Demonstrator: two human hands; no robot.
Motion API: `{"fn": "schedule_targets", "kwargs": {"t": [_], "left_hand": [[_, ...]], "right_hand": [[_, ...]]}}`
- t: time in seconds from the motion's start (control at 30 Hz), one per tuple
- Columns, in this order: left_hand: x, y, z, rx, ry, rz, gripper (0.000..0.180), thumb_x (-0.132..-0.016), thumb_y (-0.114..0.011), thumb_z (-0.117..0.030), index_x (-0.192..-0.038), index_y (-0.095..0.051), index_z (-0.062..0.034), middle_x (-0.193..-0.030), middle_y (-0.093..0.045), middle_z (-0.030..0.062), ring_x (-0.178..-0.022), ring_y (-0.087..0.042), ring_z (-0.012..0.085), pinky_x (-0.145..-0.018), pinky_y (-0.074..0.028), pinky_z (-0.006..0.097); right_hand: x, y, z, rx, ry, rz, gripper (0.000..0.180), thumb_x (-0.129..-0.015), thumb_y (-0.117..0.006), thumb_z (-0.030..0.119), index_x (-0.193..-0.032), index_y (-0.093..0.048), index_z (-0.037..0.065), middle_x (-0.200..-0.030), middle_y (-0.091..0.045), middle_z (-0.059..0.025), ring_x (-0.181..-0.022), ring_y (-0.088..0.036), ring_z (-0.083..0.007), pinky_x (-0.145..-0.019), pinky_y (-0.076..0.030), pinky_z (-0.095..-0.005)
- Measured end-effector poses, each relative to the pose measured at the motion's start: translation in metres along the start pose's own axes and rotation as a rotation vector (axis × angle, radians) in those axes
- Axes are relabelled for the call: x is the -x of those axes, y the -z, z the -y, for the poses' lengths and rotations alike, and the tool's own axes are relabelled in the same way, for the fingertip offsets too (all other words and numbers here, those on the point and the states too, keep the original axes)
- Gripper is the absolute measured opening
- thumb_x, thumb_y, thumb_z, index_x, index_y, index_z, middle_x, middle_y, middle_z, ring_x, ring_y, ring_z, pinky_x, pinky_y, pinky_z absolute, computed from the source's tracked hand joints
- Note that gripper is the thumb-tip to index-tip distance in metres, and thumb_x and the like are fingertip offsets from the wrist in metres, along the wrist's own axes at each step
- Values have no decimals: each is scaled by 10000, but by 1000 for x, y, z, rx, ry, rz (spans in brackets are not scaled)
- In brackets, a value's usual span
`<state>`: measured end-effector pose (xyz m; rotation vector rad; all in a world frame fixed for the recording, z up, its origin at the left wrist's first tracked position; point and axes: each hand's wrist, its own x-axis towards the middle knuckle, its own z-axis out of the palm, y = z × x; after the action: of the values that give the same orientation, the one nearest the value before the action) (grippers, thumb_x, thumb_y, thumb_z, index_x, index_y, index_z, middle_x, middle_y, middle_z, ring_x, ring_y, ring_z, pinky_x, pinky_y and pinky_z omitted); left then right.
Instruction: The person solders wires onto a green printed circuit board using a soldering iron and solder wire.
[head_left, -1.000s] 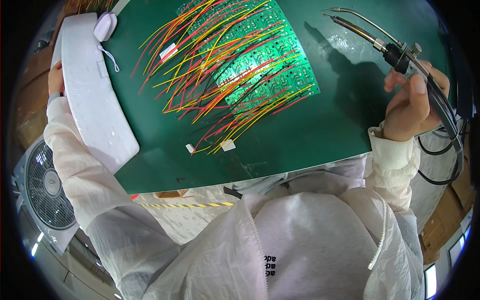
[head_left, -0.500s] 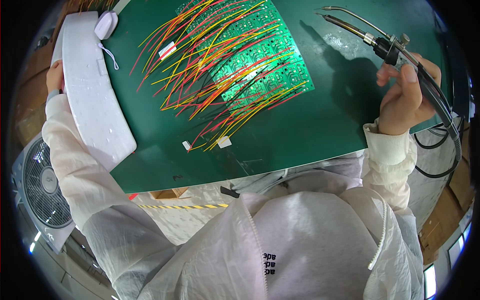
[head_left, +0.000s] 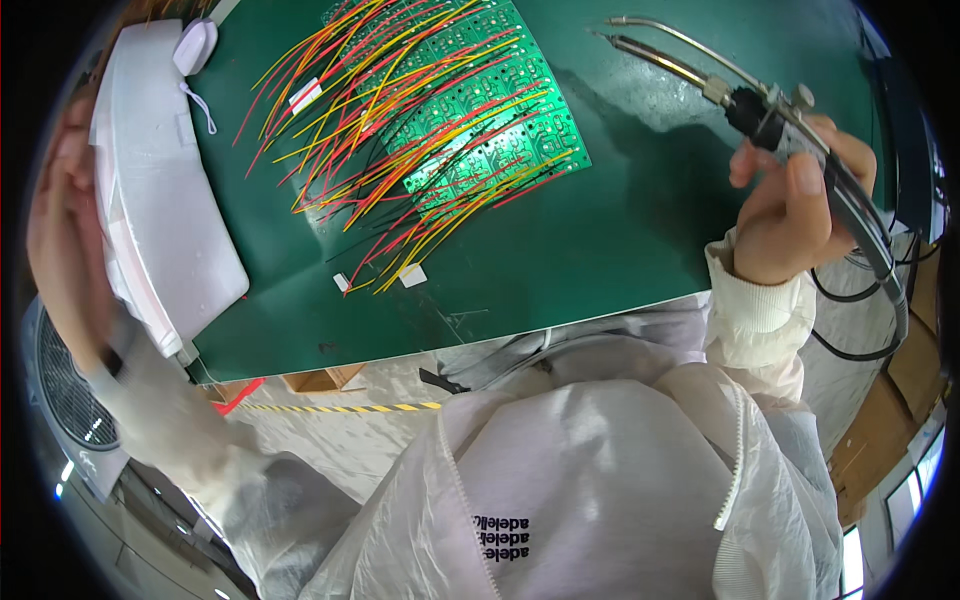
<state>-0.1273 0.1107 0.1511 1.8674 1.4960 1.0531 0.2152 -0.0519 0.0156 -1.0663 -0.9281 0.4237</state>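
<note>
My right hand grips a soldering iron with a thin curved metal tube fixed alongside; its tip points left, above the table. A sheet of joined green circuit boards lies at the middle back. Red, yellow and black wires run from it to the left. My left hand is smeared by motion at the far left, beside the outer side of a long white foam piece; its fingers are too blurred to tell what they do.
The green table carries small white pieces near the wire ends. A white case with a cord loop sits at the back left. A fan stands off the table at left. The iron's dark cable hangs over the right edge.
My left hand has come back toward me from the far part of the foam piece's outer side. My right hand still grips the soldering iron. The whole view has shifted slightly.
</note>
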Motion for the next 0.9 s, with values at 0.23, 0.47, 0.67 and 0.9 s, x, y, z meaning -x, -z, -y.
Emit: {"fn": "schedule_targets", "kwargs": {"t": [0.23,0.47,0.67,0.9], "left_hand": [[140,-166,-34,155,-60,388,97,-825,-469,13,-910,-514,0,-816,-547,38,-719,-521,68,-595,-397,174],[140,-198,-12,-182,-426,136,146,-698,-576,72,-814,-575,-17,-767,-559,76,-690,-558,176,-602,-436,247],[139,-199,-12,-134,-364,163,142,-670,-621,56,-787,-577,-11,-751,-556,67,-663,-546,170,-589,-432,248],[150,-205,-9,-110,-277,72,119,-677,-634,52,-765,-575,-2,-726,-542,48,-632,-522,118,-561,-419,216]], "right_hand": [[6,5,-7,-35,33,131,294,-738,-614,179,-856,-449,-33,-622,-525,-130,-442,-504,-140,-405,-418,-223],[9,10,-3,-12,11,136,309,-750,-615,188,-878,-439,-30,-620,-525,-131,-457,-509,-136,-423,-417,-214],[9,15,-6,3,40,167,324,-748,-630,193,-885,-435,-27,-634,-523,-128,-465,-522,-140,-435,-423,-210],[16,25,1,-21,-12,176,328,-742,-627,191,-890,-431,-26,-629,-524,-133,-467,-524,-140,-445,-446,-216]]}}
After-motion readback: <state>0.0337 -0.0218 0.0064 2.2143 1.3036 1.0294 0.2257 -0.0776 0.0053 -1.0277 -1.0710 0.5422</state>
